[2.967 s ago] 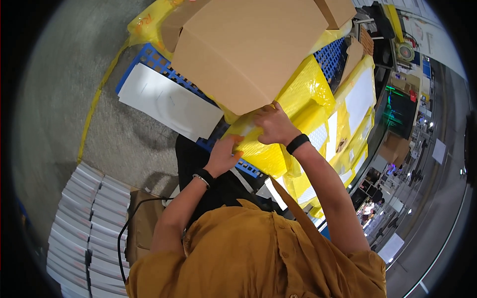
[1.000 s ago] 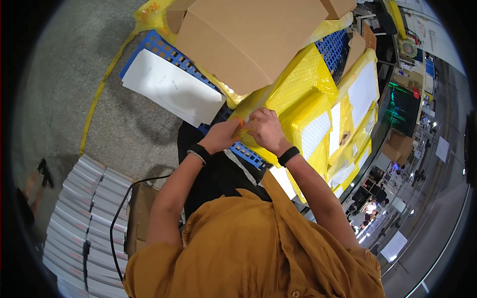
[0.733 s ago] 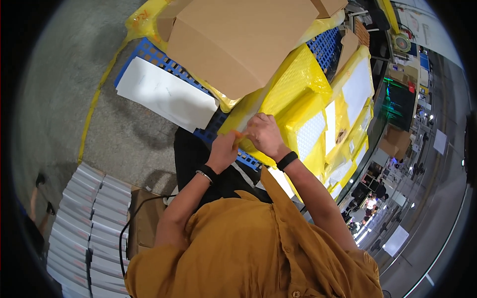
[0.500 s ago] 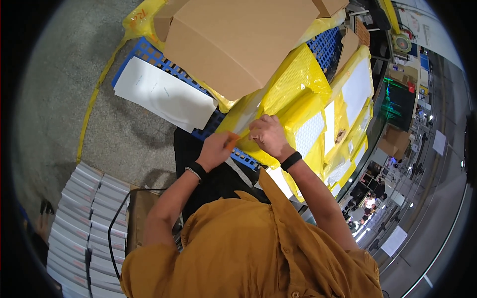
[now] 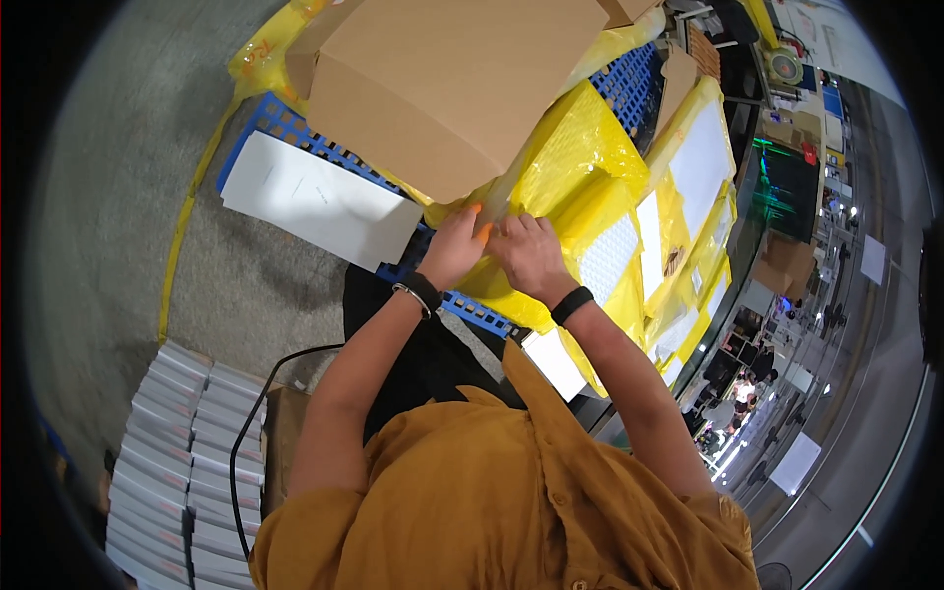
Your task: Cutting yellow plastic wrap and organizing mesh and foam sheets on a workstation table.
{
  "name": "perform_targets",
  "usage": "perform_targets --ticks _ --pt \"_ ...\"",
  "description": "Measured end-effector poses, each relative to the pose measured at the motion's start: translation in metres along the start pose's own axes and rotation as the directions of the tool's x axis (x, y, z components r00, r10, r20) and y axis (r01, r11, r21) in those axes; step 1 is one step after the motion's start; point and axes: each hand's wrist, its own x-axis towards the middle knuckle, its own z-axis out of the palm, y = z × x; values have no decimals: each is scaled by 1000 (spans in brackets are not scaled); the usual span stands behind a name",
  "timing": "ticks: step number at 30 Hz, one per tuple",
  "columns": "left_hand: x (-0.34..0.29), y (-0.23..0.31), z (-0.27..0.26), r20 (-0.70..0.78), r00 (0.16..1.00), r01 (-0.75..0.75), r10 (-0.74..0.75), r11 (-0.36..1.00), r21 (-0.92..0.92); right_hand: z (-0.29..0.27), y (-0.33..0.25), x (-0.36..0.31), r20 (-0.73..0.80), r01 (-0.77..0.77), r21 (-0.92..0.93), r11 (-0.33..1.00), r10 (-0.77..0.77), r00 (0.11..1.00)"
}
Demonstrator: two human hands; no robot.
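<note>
yellow wrap (image 5: 580, 167) covers a bundle lying on a blue pallet (image 5: 285, 128), just below a big cardboard box (image 5: 452, 79) that sits on the same stack. both hands meet at the wrap's near edge, right under the box corner. left hand (image 5: 454, 248) w/ a black wristband has its fingers curled, pinching the wrap edge; an orange bit shows at its fingertips, can't tell what it is. right hand (image 5: 531, 258), also w/ a dark wristband, lies flat-ish on the wrap, fingers bent and pressing or pinching the film next to the left hand; the two hands are touching or nearly so. exact grip of the right hand is partly hidden, looks closed on the film.

white sheet (image 5: 315, 197) lies on the pallet to the left of the hands, apart from them. more yellow-wrapped packs w/ white labels (image 5: 688, 167) stand to the right of the bundle. stacks of grey-white flat boxes (image 5: 167, 462) sit on the floor at lower left, w/ a black cable (image 5: 251, 413) running beside them. person wears a mustard shirt (image 5: 511, 501), seen from above.
</note>
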Motion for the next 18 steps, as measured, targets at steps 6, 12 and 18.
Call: perform_targets --ticks 6,12,18 --pt "17 3 15 -7 995 -103 104 993 49 -19 26 21 107 0 -174 985 19 994" --pt "58 11 23 61 987 -147 151 987 -63 -45 52 43 197 43 -409 911 42 979" --pt "95 25 40 -26 996 -93 90 983 -157 -59 69 59 217 0 -377 926 88 972"
